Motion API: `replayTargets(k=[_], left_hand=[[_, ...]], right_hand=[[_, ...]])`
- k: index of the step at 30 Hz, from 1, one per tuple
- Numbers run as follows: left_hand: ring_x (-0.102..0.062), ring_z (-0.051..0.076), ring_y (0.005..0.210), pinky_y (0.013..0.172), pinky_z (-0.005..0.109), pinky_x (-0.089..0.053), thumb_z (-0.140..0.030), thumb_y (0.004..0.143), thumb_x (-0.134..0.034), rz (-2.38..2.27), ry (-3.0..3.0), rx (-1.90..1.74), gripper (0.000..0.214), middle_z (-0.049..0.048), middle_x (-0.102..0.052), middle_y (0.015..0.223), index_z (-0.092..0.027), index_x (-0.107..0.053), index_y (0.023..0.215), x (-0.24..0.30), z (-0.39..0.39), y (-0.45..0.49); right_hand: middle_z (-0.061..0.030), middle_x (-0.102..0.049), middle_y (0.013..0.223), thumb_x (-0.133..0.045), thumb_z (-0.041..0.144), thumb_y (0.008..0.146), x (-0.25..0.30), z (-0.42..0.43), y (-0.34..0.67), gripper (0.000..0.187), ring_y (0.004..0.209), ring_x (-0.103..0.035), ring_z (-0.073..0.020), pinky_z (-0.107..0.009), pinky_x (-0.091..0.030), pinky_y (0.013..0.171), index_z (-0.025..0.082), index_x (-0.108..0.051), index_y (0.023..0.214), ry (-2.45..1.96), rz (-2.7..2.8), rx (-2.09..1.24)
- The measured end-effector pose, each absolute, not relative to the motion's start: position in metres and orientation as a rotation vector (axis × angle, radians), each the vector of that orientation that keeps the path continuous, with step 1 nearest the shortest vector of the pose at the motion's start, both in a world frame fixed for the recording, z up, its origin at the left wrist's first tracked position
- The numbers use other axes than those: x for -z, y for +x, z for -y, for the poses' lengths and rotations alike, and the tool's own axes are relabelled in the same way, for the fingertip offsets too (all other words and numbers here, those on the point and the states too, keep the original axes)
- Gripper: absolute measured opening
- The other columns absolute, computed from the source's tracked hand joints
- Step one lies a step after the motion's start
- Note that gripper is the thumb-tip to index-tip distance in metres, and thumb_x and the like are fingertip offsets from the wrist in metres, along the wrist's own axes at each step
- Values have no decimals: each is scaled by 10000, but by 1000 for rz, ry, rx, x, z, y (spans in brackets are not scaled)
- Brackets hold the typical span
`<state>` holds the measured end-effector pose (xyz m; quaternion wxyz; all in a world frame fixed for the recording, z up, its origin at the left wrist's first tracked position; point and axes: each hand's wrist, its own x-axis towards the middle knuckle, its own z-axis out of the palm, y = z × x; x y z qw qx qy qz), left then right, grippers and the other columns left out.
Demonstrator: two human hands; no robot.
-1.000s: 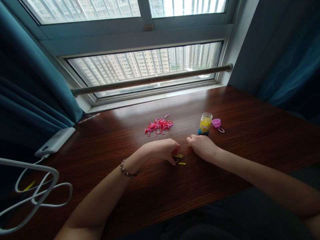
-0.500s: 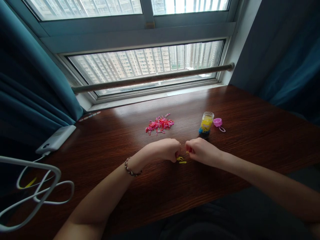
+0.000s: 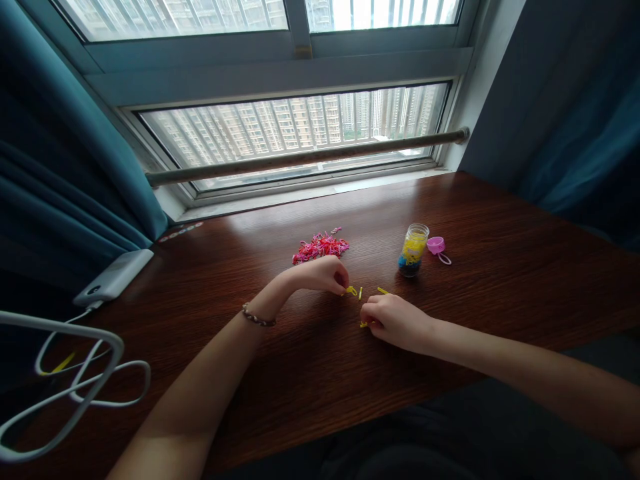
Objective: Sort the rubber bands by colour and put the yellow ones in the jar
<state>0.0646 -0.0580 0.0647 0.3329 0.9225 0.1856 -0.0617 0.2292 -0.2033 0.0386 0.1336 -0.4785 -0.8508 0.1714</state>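
Note:
My left hand, a braided bracelet on its wrist, is pinched on a small yellow rubber band just above the table. Closer to me, my right hand has its fingers closed at another yellow band, whose end shows under the fingertips. Between the hands lies a short yellow band, and one more yellow band rests just beyond the right hand. Behind my left hand is a pile of pink and red rubber bands, partly covered by that hand.
A clear jar with yellow, blue and black bands stands uncapped beyond my right hand. Beside it lies a pink lid with a loop. A white power bank and white cable occupy the left. The window bounds the table's far side.
My left hand has moved away from me and slightly left with a yellow band. My right hand has come nearer to me. Yellow bands now lie apart between and beyond the hands.

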Motion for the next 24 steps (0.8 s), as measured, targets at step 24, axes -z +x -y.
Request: replayTargets(k=[24], left_hand=[[-539,101,585,525,162,-384,-126,646,-576,-483,2427,84,151,8,-637,649,-121,-683,751,-60,51,61]], right_hand=[[-92,-608,848,-497,166,776,-58,149,242,114,769,-572,-176,-246,-399,676,125,-593,821,-1513,2614,-238]])
